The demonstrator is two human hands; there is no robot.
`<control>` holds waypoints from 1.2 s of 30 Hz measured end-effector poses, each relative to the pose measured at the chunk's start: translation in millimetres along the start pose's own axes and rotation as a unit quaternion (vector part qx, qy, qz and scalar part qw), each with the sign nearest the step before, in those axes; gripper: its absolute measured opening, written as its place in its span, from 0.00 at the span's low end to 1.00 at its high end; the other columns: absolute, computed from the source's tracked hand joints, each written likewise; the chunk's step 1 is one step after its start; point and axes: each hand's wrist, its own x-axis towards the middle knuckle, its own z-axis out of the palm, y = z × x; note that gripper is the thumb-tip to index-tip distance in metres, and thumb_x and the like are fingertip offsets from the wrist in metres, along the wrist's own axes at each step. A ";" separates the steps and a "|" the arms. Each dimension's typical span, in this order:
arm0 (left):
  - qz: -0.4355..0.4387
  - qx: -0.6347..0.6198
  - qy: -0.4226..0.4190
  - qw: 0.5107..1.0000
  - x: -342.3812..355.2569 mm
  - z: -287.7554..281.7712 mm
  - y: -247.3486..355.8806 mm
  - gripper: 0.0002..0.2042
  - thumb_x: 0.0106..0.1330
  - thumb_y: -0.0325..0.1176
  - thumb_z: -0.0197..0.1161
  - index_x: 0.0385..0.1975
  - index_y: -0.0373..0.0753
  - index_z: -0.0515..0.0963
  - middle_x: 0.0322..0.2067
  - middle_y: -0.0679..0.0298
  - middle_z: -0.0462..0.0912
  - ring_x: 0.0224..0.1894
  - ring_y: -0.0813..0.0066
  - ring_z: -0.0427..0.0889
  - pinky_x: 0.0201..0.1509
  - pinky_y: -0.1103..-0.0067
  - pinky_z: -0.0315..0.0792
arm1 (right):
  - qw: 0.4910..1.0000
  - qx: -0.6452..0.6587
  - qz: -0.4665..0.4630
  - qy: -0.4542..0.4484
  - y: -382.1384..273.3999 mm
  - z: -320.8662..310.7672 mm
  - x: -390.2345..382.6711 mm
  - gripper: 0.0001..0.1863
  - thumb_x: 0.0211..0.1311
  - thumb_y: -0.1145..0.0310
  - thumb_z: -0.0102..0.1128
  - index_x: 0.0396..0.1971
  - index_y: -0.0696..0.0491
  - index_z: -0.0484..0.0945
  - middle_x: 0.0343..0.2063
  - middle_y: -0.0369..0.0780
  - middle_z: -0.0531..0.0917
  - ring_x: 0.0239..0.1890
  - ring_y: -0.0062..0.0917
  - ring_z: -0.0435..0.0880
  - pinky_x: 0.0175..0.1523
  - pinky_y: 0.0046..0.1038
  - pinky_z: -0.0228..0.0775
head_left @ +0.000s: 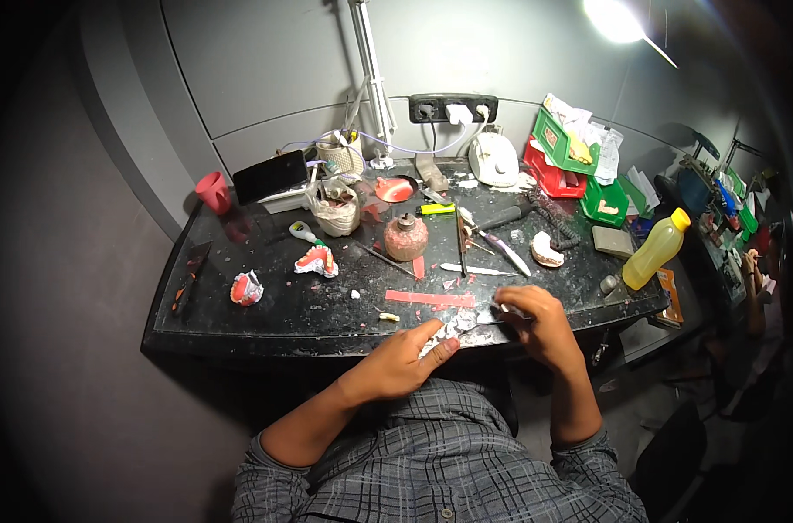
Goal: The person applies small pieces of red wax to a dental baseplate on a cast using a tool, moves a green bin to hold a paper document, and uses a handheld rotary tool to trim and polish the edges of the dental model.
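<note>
My left hand [394, 364] is closed around a small white plaster piece [458, 325] at the table's front edge, thumb on its near side. My right hand [540, 324] is closed on a thin metal hand tool [494, 323], whose tip reaches toward the plaster; the fingers hide most of its handle. Just beyond the hands lies a flat pink wax strip [431, 299]. A small yellowish piece [388, 317] rests left of the strip. Farther left sit two dental models with pink wax and teeth, one larger [316, 261] and one smaller [246, 288].
A pink-crusted burner [406, 240] stands mid-table, near a lime lighter [436, 209] and a white-handled tool [507, 251]. Right are a plaster model [547, 250], a yellow bottle [656, 249] and green and red bins [557, 174]. A phone [271, 177] and pink cup [213, 192] stand left.
</note>
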 end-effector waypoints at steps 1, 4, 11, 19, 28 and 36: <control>-0.012 0.043 0.021 0.999 -1.6 -0.1 6.9 0.20 0.75 0.50 0.53 0.46 0.35 0.73 0.27 0.54 0.81 0.31 0.56 0.82 0.39 0.67 0.73 | 0.999 -0.026 -0.015 0.035 -8.1 -2.5 0.5 0.13 0.51 0.79 0.68 0.40 0.58 0.83 0.39 0.44 0.86 0.45 0.39 0.85 0.51 0.34 0.76; -0.048 0.078 0.007 0.996 -3.2 -2.2 20.5 0.19 0.74 0.48 0.54 0.45 0.36 0.72 0.34 0.44 0.82 0.40 0.42 0.82 0.44 0.62 0.74 | 0.991 0.127 0.006 0.041 -25.7 -10.9 -1.6 0.14 0.54 0.77 0.69 0.42 0.59 0.83 0.41 0.44 0.87 0.46 0.34 0.87 0.51 0.30 0.78; 0.025 0.098 0.037 0.994 -4.1 3.2 28.0 0.15 0.75 0.45 0.50 0.42 0.37 0.70 0.27 0.43 0.81 0.35 0.37 0.81 0.38 0.54 0.71 | 0.886 0.426 0.182 0.019 -42.1 6.2 -16.3 0.13 0.58 0.81 0.69 0.43 0.64 0.82 0.40 0.42 0.87 0.41 0.23 0.87 0.47 0.23 0.81; 0.034 0.083 0.055 0.994 -5.9 0.7 23.3 0.13 0.75 0.42 0.52 0.38 0.38 0.71 0.21 0.49 0.78 0.29 0.41 0.80 0.31 0.56 0.68 | 0.875 0.448 0.184 0.029 -48.8 5.3 -14.7 0.12 0.58 0.81 0.68 0.43 0.65 0.83 0.38 0.43 0.86 0.41 0.22 0.87 0.48 0.22 0.80; 0.047 0.085 0.073 0.993 -6.0 1.1 26.9 0.12 0.74 0.41 0.53 0.38 0.38 0.73 0.21 0.50 0.79 0.29 0.43 0.81 0.32 0.57 0.70 | 0.870 0.458 0.182 0.020 -49.7 3.9 -14.9 0.12 0.60 0.82 0.67 0.44 0.65 0.82 0.39 0.44 0.86 0.41 0.22 0.86 0.48 0.22 0.80; 0.022 0.086 0.075 0.993 -6.7 1.5 26.7 0.13 0.74 0.42 0.53 0.42 0.37 0.75 0.23 0.50 0.79 0.30 0.45 0.82 0.33 0.61 0.71 | 0.883 0.438 0.166 0.026 -47.4 7.7 -15.1 0.13 0.59 0.83 0.67 0.44 0.65 0.82 0.39 0.44 0.86 0.41 0.24 0.86 0.48 0.23 0.81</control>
